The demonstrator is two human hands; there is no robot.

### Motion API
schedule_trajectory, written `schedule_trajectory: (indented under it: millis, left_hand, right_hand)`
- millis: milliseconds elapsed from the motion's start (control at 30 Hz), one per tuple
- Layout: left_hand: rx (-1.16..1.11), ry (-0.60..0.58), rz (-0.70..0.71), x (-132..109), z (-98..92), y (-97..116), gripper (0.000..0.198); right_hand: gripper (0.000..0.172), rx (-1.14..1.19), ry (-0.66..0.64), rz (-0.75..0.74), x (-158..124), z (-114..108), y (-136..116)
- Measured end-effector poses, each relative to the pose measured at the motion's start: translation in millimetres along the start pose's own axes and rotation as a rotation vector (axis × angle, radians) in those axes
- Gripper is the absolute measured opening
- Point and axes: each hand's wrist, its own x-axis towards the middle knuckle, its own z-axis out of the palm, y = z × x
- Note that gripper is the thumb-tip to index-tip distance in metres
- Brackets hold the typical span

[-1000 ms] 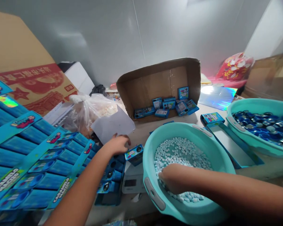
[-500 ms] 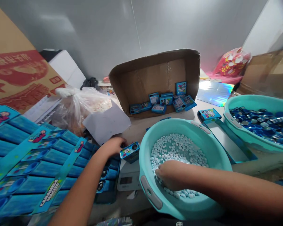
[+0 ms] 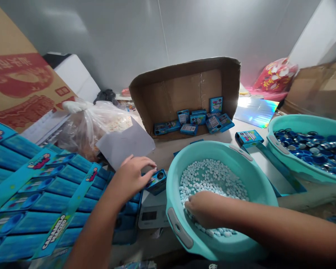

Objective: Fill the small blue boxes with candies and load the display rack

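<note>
grip: left hand [image 3: 133, 175] arched, thumb tip close to the fingertips, just at the end of a small blue box [image 3: 159, 184]; cannot tell whether anything is pinched there or whether the hand touches the box. right hand [image 3: 205, 209] rests loosely curled among pale pellets [image 3: 210, 170] in a turquoise tub [image 3: 174, 183]; its fingertips are hidden, so cannot tell if any pellets are held. box position: at the far part of a grey scale [image 3: 151, 220], just beside the tub's left wall, its top with a dark round spot facing up. left side: stacked blue packs [image 3: 84, 186] near the left forearm, more blue boxes partly under its shadow, and a clear bag [image 3: 100, 130] behind a white sheet [image 3: 126, 145]. beyond the tub: a cardboard box [image 3: 182, 93] tipped on its side, open toward the wearer, with several small blue boxes lying in its lower part and one upright near its right wall. right side: a long blue tray [image 3: 271, 170], white inside, between the tub and a second tub [image 3: 302, 172] of blue and silver round pieces [image 3: 308, 147]; another blue box [image 3: 249, 137] sits at the tray's far end.
</note>
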Motion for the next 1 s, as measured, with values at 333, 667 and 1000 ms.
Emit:
schedule_trajectory:
  millis: [333,667,1000]
  left_hand:
    - [-0.340,0.377,-0.250,-50,20.8,5,0.034]
    - [-0.262,0.051,-0.223,-53,52.2,1,0.052]
    - [-0.270,0.439,-0.417,-82,32.4,-28,0.046]
  right_hand:
    - [0.041,-0.013,0.005,0.002,-4,-2,1]
    - [0.032,-0.057,0.029,-0.015,1,13,8]
    - [0.030,-0.027,0.009,0.007,-3,2,7]
